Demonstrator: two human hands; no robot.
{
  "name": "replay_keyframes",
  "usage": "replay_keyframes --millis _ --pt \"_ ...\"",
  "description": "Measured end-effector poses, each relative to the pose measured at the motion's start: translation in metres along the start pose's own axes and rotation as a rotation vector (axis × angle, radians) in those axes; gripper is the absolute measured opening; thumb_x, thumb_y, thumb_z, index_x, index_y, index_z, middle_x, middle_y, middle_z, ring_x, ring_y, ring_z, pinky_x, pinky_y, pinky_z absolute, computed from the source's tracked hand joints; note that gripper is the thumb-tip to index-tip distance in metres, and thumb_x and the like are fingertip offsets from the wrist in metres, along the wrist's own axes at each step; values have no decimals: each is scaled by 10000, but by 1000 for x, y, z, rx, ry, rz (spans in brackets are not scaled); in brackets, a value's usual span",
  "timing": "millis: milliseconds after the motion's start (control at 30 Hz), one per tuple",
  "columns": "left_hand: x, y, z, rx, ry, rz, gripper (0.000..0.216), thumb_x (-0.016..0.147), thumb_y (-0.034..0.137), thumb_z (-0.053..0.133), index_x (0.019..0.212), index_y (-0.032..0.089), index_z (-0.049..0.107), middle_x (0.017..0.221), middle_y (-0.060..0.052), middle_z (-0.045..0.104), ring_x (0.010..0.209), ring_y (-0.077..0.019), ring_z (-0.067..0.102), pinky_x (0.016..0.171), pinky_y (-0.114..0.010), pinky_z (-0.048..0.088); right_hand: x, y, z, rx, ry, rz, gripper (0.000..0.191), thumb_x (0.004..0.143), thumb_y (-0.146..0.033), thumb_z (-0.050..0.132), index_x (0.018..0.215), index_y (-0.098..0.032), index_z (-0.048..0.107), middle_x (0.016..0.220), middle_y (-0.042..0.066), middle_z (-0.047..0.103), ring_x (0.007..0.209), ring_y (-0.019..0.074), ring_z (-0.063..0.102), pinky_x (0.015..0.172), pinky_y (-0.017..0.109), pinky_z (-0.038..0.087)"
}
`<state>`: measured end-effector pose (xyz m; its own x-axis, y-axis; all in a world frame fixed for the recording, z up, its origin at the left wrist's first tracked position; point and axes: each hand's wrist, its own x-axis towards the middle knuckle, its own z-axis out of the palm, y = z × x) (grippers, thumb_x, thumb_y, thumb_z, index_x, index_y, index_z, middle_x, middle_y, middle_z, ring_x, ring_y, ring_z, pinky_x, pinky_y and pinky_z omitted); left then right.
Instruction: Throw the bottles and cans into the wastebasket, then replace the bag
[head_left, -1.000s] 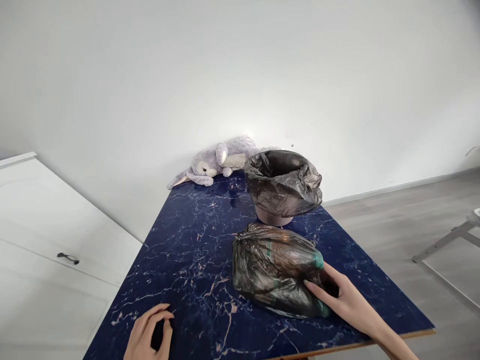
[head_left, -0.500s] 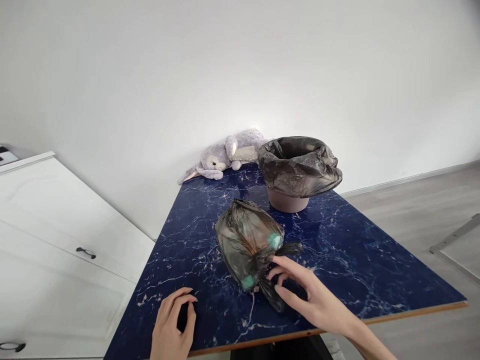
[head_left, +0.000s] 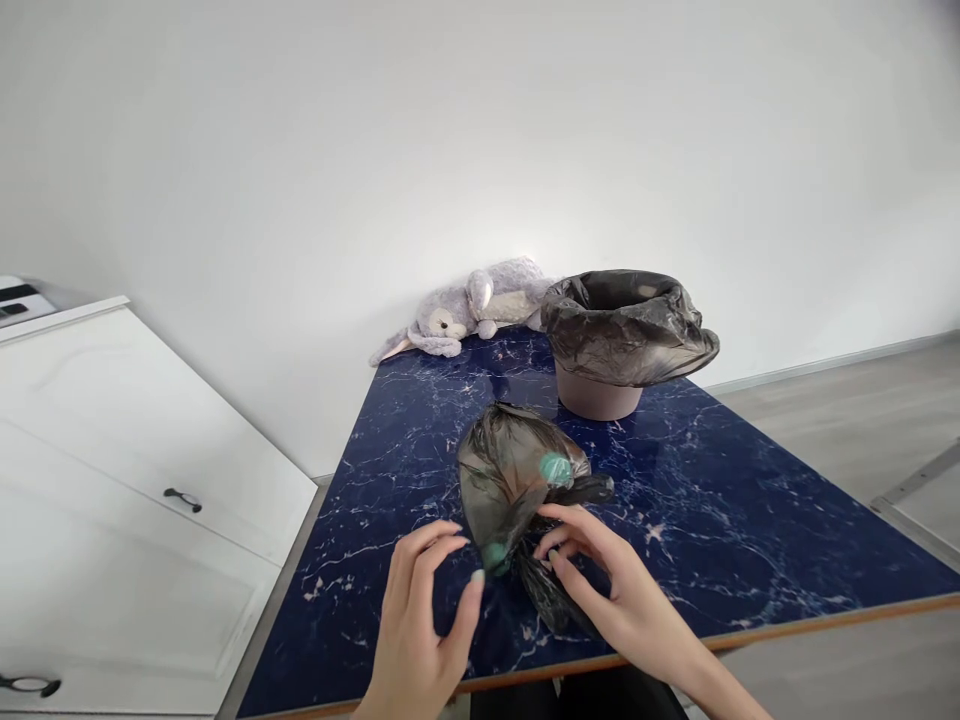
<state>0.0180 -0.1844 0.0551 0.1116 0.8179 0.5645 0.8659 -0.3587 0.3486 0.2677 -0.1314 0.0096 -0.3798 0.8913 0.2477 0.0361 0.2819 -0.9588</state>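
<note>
A tied black plastic garbage bag (head_left: 499, 460) rests on the blue marble-patterned table (head_left: 697, 530). Green round shapes show through its thin film, and its knotted ends stick out toward me and to the right. My right hand (head_left: 607, 575) has its fingers curled in a pinch at the gathered neck of the bag; the exact grip is partly hidden. Just left of the bag, my left hand (head_left: 424, 600) is open, thumb and fingers apart, its fingertips close to the bag's side.
Behind the bag stands a pinkish bin (head_left: 598, 398) lined with a black bag (head_left: 630, 345) folded over its rim. A grey plush rabbit (head_left: 457, 310) lies at the table's far edge by the wall. A white cabinet (head_left: 135, 500) is at left.
My left hand has moved right and forward, up to the bag, and its fingers have spread. The bag has shifted and turned slightly at my right hand. The view has swung a little left.
</note>
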Motion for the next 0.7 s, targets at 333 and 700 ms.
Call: replay_keyframes --millis 333,700 --pt "58 31 16 -59 -130 100 197 1105 280 565 927 236 636 946 -43 744 888 -199 698 834 -354 556 3 -6 14 -72 137 -84 386 1108 -355 526 1490 -298 528 1178 84 725 968 198 729 867 324 639" --pt "71 38 4 -248 31 -202 302 1090 441 561 883 243 654 745 5 652 588 -144 562 541 -248 443 -4 9 13 -266 400 -178 245 1053 -302 594 1286 -283 521 975 36 662 859 187 707 750 278 609"
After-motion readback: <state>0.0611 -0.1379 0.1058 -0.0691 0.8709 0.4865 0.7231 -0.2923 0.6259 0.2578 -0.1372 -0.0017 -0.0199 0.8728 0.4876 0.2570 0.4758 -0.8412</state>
